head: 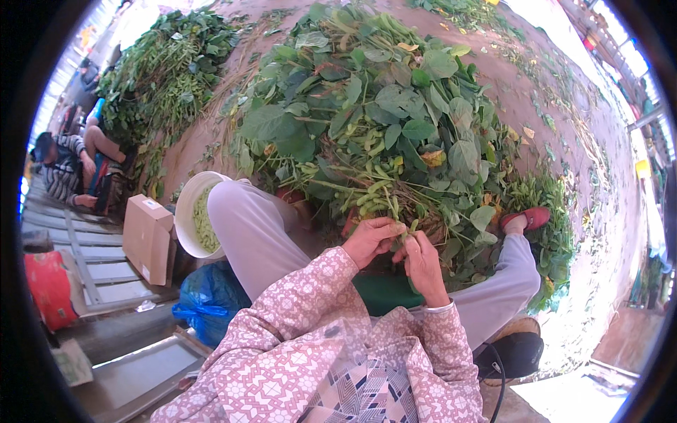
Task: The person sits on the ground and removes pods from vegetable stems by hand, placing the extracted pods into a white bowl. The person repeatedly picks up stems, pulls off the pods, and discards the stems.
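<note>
My left hand and my right hand are close together over my lap, fingers pinching green bean pods between them. Just beyond my fingers, plump green pods hang on stems at the near edge of a large heap of cut soybean plants. Beside my left knee a white plastic bucket leans with its opening towards the heap's side; picked green pods lie in it. A dark green thing shows below my hands between my legs.
A cardboard box stands left of the bucket, with a knotted blue plastic bag nearer to me. Another plant heap lies at the upper left, a seated person beside it. A black object lies at my right.
</note>
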Available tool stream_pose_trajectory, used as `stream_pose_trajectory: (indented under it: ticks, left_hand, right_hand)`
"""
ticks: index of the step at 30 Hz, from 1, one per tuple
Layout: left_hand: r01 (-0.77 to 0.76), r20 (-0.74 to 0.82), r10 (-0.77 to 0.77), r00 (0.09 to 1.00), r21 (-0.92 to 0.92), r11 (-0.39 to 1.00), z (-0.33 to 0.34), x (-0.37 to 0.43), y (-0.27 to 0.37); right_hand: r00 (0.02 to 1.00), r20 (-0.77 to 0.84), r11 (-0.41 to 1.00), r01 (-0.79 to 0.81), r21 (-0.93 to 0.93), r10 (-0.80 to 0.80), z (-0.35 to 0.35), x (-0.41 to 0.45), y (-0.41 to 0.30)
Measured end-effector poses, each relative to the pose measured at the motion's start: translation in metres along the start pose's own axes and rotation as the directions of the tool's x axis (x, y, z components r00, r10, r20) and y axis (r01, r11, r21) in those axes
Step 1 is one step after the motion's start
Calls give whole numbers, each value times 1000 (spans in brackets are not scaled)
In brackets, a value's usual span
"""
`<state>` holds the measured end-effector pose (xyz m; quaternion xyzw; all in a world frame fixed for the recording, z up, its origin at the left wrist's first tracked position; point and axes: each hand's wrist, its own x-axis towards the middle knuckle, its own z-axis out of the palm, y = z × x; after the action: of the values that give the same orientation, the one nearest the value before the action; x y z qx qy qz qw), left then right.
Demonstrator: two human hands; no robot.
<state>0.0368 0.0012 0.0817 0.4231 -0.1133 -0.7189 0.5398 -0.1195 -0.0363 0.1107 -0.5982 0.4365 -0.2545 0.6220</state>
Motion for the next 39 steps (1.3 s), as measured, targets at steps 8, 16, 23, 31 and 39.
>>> stream_pose_trajectory:
  ticks: [8, 16, 23, 31, 39]
  left_hand:
    - [-117, -5, 119, 993, 125, 985, -24, 1, -18]
    - [-110, 79, 93, 993, 256, 960, -24, 12, -18]
    - [-188, 92, 167, 982, 320, 928, -22, 11, -19]
    - [-244, 94, 230, 969, 532, 811, -28, 13, -16]
    - [30, 50, -40, 998, 178, 984, -25, 4, 1]
  right_hand:
    - [852, 365, 667, 521, -532, -374, 2, 1, 4]
    - [915, 193, 933, -333, -134, 354, -3, -11, -11]
    - [799, 266, 822, -568, 36, 540, -13, -13, 1]
    - [849, 335, 878, -466, 110, 409, -10, -13, -2]
    - [766, 460, 721, -615, 320, 449, -6, -4, -4]
